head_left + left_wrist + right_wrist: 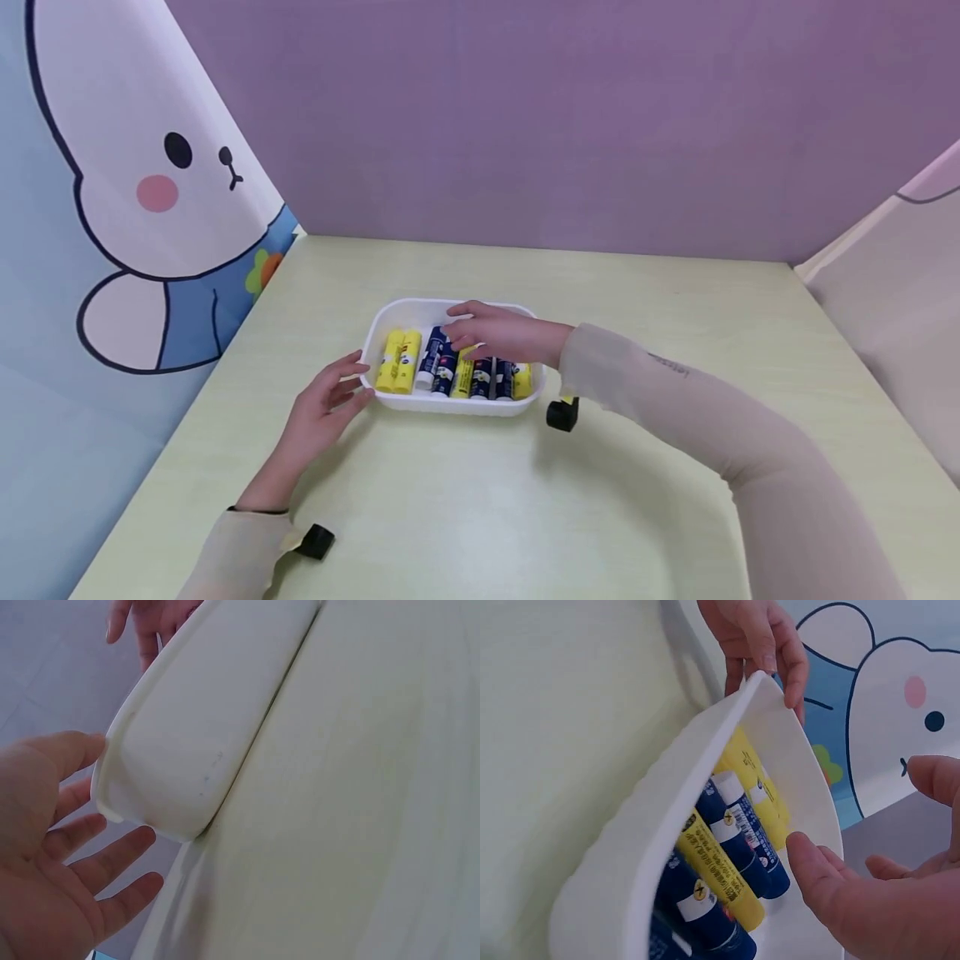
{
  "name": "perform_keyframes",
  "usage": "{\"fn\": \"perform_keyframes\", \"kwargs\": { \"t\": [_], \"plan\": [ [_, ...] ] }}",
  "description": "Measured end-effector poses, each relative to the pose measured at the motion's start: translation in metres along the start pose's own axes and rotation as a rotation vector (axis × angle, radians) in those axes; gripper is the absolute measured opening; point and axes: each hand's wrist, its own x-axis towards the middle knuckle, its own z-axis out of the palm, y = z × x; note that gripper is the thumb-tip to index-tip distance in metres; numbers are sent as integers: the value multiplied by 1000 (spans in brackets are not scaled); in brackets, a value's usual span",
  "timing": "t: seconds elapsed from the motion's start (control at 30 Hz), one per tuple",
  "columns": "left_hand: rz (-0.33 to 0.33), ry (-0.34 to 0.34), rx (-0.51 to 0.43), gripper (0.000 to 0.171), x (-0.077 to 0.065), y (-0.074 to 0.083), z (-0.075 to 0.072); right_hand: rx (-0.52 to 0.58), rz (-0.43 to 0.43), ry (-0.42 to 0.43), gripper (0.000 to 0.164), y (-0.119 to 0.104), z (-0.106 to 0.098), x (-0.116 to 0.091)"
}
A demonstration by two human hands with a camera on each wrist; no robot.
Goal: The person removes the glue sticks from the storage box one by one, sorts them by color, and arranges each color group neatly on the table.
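A white plastic tray [450, 405] holds a row of yellow glue sticks [406, 363] and dark blue glue sticks [444, 371]. At the tray's left end is my left hand [322, 412], its fingers spread and fingertips right at the rim. In the left wrist view that hand's thumb and fingers [112, 859] lie loosely around the tray's corner. My right hand [502, 333] hovers over the tray, partly hiding the sticks beneath. The right wrist view shows its fingers [814, 862] relaxed, with nothing between them, beside a blue stick [751, 832].
The tray stands on a pale wooden table [465, 483]. A purple panel [562, 125] rises behind, and a cartoon-printed sheet [120, 250] borders the left side. Small black devices [315, 542] sit at both wrists.
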Motion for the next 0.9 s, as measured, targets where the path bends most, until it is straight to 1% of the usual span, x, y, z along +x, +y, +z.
{"fn": "perform_keyframes", "kwargs": {
  "t": [0.13,0.27,0.43,0.63,0.77,0.9],
  "plan": [
    [0,1,4,33,0,-4,0,37,3,12,63,-3,2,14],
    [11,6,3,33,0,-7,0,41,2,-4,61,-6,4,26],
    [5,1,-1,34,0,-6,0,68,6,-14,59,-10,8,39],
    [-21,-8,-6,35,-2,-3,-2,133,71,-12,57,-13,11,55],
    [-3,-5,-4,34,-1,-4,-1,147,110,-3,58,-14,12,63],
    [11,-3,2,34,-2,-5,-1,141,139,13,53,-15,13,67]
  ]
}}
